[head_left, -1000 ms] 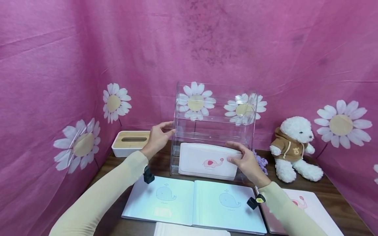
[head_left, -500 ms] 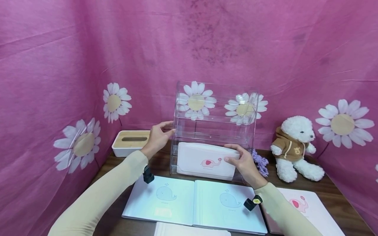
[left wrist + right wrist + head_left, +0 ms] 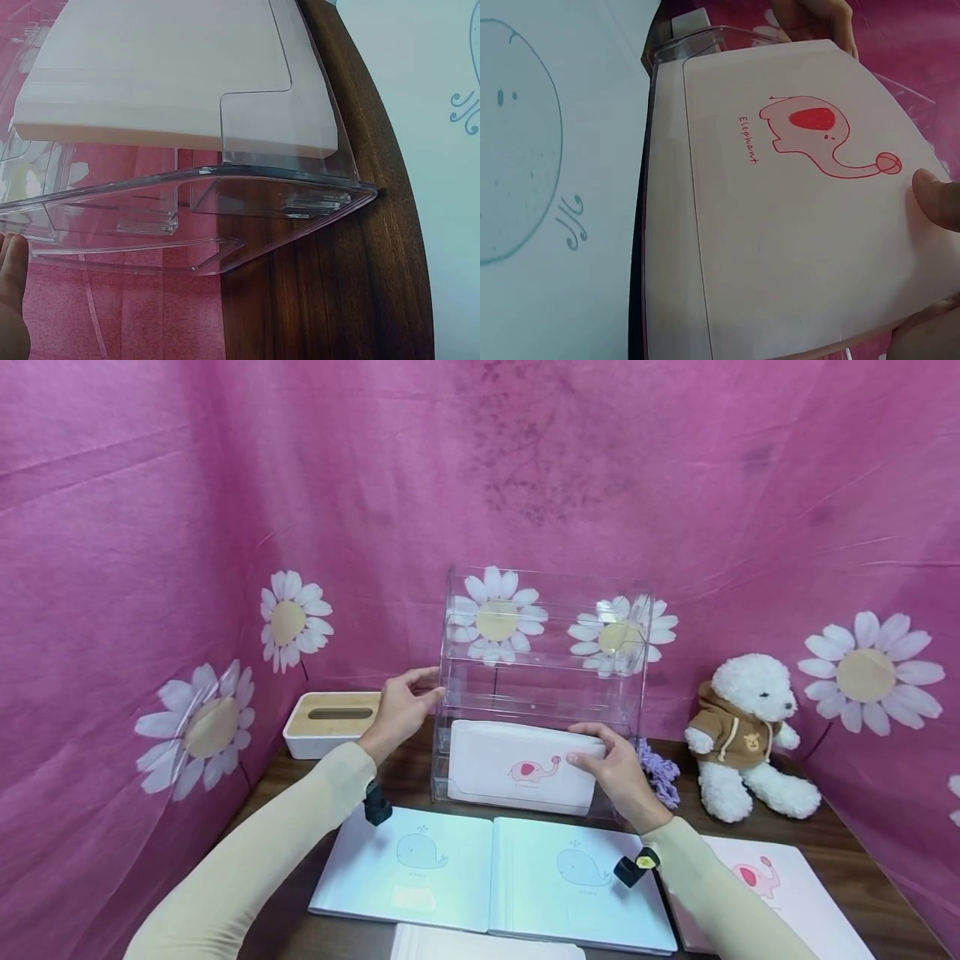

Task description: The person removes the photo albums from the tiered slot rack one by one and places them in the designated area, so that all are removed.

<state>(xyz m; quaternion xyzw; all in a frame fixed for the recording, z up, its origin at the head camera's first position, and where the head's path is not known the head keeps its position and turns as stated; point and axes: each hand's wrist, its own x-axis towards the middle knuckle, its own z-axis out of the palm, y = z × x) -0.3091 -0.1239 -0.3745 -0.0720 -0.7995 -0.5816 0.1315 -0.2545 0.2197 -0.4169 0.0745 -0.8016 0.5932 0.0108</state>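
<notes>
A clear acrylic display rack [image 3: 537, 702] with stepped tiers stands against the pink backdrop. In its lowest tier leans a white booklet [image 3: 480, 760] with a pink elephant printed on its cover, behind the tier's low clear front lip. My right hand [image 3: 618, 772] pinches the booklet's right end, with the thumb [image 3: 937, 199] on the cover near the elephant's trunk and the other fingers partly hidden at the top and back edge. My left hand [image 3: 402, 710] grips the rack's left side panel between thumb and fingers. The left wrist view shows the booklet's end inside that panel [image 3: 292, 176].
Two pale blue whale booklets [image 3: 450, 893] lie side by side before the rack, with a white one [image 3: 480, 946] nearer. Another elephant booklet [image 3: 795, 902] lies right. A tissue box [image 3: 318, 743] stands left; purple flowers [image 3: 660, 774] and a white teddy bear [image 3: 750, 739] are right.
The elephant booklet in the rack has shifted slightly left, with my right hand moving along with it. My left hand keeps its place on the rack.
</notes>
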